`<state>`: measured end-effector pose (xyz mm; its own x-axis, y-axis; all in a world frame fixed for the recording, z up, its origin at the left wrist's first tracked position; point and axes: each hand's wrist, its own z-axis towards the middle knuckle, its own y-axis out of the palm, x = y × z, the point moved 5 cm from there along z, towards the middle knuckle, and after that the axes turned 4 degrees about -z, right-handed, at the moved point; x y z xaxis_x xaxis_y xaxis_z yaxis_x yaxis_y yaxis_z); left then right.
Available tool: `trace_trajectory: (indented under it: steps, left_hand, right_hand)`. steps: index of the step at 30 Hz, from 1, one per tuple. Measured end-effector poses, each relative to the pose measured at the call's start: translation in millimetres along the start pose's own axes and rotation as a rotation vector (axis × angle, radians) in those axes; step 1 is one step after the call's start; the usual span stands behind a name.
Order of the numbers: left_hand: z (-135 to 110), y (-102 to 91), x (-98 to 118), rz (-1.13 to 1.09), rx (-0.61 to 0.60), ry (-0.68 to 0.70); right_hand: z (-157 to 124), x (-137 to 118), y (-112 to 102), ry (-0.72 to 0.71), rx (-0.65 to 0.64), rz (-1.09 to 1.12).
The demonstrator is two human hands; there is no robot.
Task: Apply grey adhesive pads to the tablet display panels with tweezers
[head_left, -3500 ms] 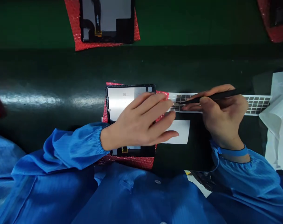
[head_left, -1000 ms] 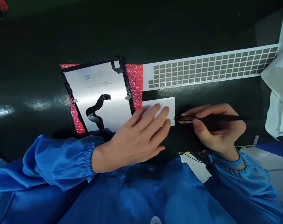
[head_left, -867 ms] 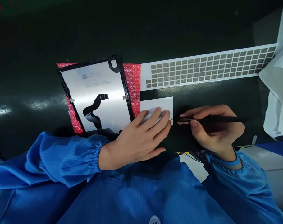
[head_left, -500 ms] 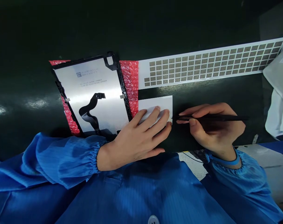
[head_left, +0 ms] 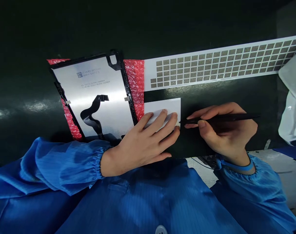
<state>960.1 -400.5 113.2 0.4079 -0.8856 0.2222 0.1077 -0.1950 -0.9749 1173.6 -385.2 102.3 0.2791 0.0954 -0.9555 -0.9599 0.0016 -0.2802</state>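
Note:
My left hand [head_left: 145, 139] lies flat with its fingers spread, pressing on a white card [head_left: 167, 105] just right of a tablet display panel [head_left: 94, 94]. The panel lies face down with a silver back and a black flex cable [head_left: 91, 113], on red bubble wrap [head_left: 135, 87]. My right hand [head_left: 223, 130] grips black tweezers [head_left: 218, 119], their tips at the card's right edge. Anything held in the tips is too small to tell. Above the card runs a white sheet of small grey-brown pads [head_left: 223, 63].
The panel, card and pad sheet lie on a dark green glossy workbench [head_left: 65, 32]. A white plastic bag [head_left: 294, 110] sits at the right end of the sheet. Blue sleeves cover both my arms, and a pale floor shows beyond the bench's near edge.
Since the oldest frame, both hands have moved from the pad sheet down to the white card. The view has turned, tilting the panel and sheet. In the last half second, little has moved.

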Motion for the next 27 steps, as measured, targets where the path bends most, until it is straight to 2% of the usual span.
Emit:
trace_trajectory:
  steps: [6,9,12,15,18,20,23,27]
  left_hand:
    - [3,1.7,-1,-0.032,0.010,0.006]
    - [4,0.3,-3,-0.113,0.012,0.002]
    - [-1,-11.9,-7,-0.207,0.008,0.010]
    - [-14,-35.5,-11,-0.179,0.051,0.028]
    - [-34,-55.4,-20,-0.112,0.070,-0.072]
    - [-48,-61.1,-30,-0.086,0.023,-0.192]
    - [-66,-61.5,-45,-0.041,-0.091,-0.319]
    - [-83,-54.4,-62,-0.026,-0.209,-0.365]
  right_hand:
    - [-1,5,-4,0.125,-0.005,0.022]
    - [0,2,-8,0.155,0.040,0.038]
    - [8,-11,-9,0.171,0.128,0.027]
    - [23,-31,3,0.185,0.199,-0.032]
    - [43,-49,33,0.177,0.170,-0.036]
    - [55,-58,61,0.142,0.101,0.030]
    - [70,-66,106,0.113,-0.033,0.122]
    - [84,-68,158,0.075,-0.143,0.209]
